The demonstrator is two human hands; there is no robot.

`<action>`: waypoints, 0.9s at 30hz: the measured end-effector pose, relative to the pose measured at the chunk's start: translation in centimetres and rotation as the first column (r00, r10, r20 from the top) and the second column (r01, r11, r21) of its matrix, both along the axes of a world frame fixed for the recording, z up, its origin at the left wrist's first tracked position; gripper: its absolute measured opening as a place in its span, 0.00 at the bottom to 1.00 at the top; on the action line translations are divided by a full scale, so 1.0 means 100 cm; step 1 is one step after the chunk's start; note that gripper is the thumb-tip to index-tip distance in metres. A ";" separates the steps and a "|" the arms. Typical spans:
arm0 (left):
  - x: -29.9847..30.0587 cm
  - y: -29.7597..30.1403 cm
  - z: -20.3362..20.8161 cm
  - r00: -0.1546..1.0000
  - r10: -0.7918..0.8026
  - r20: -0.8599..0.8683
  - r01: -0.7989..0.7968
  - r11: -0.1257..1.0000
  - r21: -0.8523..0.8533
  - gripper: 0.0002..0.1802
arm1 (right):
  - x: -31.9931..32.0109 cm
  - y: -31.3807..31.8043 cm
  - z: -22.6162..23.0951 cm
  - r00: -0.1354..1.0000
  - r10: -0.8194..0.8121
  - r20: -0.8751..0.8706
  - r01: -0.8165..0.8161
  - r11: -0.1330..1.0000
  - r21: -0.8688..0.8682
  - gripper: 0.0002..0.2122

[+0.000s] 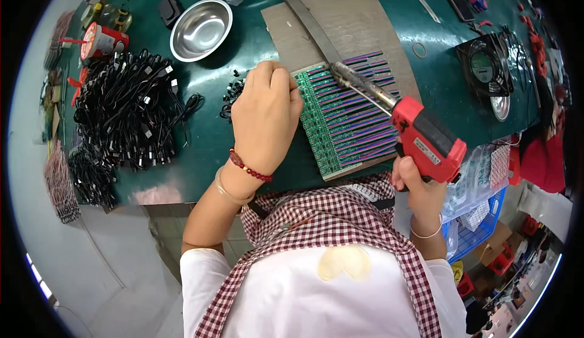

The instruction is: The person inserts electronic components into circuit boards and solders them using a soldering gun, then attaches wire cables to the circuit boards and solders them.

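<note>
The right hand [423, 197] grips a soldering gun [426, 137], likely angled to reach circuit boards [317, 122] beside the curled left hand [266, 116], contents hidden.

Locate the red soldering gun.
In the head view, the red soldering gun is right of centre, held in the right hand, its long nose pointing up and left over the green circuit boards and their coloured wires.

White shirt [267, 295], maroon-and-white checked apron [325, 228].
Cream patch [344, 262]; left wrist [239, 180]: red beads [250, 171], pale bangle [223, 190]; right wrist [429, 221]: thin band [428, 236].
</note>
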State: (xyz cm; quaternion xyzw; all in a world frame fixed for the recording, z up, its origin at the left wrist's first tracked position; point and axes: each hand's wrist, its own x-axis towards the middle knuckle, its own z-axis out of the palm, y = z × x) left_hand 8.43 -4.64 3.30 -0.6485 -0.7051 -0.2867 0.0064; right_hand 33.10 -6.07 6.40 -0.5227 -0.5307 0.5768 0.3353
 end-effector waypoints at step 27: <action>-0.002 0.011 -0.002 1.000 -0.013 -0.009 0.013 0.997 -0.077 0.08 | -0.017 0.003 -0.005 0.989 0.070 0.129 -0.086 0.988 0.125 0.09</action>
